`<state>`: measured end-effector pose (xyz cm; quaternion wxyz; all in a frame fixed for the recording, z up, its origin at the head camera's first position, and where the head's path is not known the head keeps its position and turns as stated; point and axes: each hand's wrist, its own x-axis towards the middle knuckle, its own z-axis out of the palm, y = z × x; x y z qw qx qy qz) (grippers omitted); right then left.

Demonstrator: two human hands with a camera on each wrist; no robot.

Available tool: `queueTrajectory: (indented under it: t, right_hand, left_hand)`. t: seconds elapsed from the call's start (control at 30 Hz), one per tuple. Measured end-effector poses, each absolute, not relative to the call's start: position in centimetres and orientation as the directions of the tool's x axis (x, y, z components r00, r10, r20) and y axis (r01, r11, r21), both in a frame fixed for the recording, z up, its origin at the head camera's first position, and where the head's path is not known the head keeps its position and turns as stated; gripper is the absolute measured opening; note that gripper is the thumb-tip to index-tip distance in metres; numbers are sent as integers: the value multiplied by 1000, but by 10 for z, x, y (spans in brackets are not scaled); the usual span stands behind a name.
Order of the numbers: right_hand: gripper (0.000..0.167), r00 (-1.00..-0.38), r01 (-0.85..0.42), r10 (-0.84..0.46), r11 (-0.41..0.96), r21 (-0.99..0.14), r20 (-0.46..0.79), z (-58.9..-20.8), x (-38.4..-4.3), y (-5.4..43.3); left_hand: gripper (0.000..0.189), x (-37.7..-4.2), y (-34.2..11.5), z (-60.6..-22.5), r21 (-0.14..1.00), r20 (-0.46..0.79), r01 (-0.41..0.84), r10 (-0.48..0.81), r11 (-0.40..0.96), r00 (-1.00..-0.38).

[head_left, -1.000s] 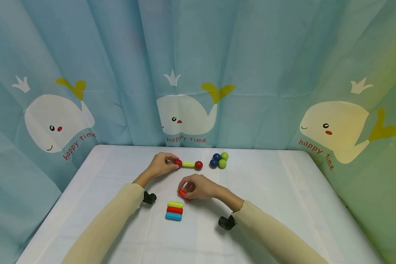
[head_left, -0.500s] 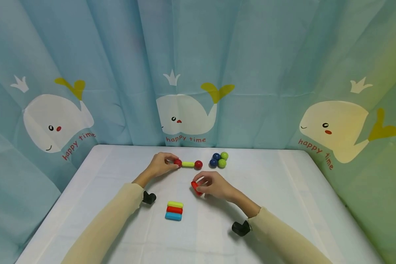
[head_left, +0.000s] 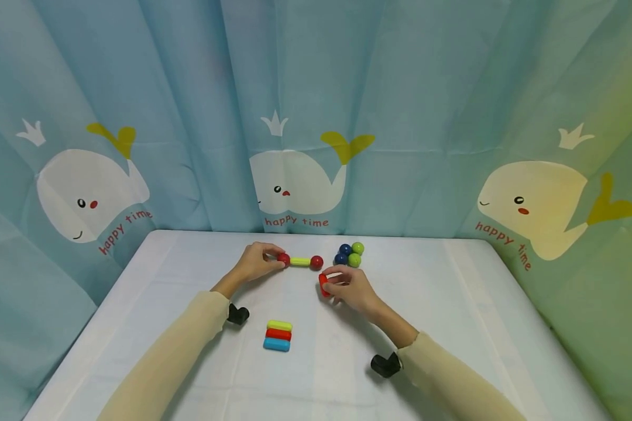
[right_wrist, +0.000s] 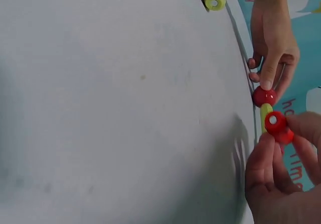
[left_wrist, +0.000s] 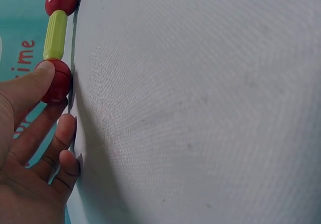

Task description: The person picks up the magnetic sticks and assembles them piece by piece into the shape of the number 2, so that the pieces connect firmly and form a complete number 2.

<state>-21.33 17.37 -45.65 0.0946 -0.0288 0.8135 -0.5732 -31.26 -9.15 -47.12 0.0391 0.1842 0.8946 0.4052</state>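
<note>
My left hand (head_left: pixel 255 261) pinches a red ball (left_wrist: pixel 59 86) between thumb and fingers. That ball sits at the left end of a ribbed yellow-green rod (head_left: pixel 300 262), and a second red ball (head_left: pixel 316 262) is at the rod's right end. Just in front of this second ball, my right hand (head_left: pixel 354 289) holds a short red rod (head_left: pixel 323 285) by thumb and fingertips. In the right wrist view the rod's near end (right_wrist: pixel 274 120) shows a pale round centre. From the head view I cannot tell whether rod and ball touch.
Two blue balls (head_left: pixel 340 259) and two green balls (head_left: pixel 354 260) lie clustered at the back, beyond my right hand. Nearer me, a yellow-green rod (head_left: pixel 280 325), a red rod (head_left: pixel 278 334) and a blue rod (head_left: pixel 277 345) lie side by side on the white table (head_left: pixel 200 374).
My right hand has carried the red rod right and away from me, towards the right red ball, turning it more upright in view. The left hand stays on its ball.
</note>
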Motion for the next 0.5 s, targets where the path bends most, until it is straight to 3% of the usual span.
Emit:
queueTrajectory:
  t: [0.23, 0.5]
  right_hand:
    - [30, -986, 153, -18, 294, -943, -165, -459, -221, 162]
    - [27, -985, 172, 21, 279, -945, -173, -462, -229, 148]
  left_hand:
    - [32, -314, -92, -474, 736, 83, 309, 372, 602, -924]
    - [32, -316, -93, -474, 735, 81, 307, 371, 605, -925]
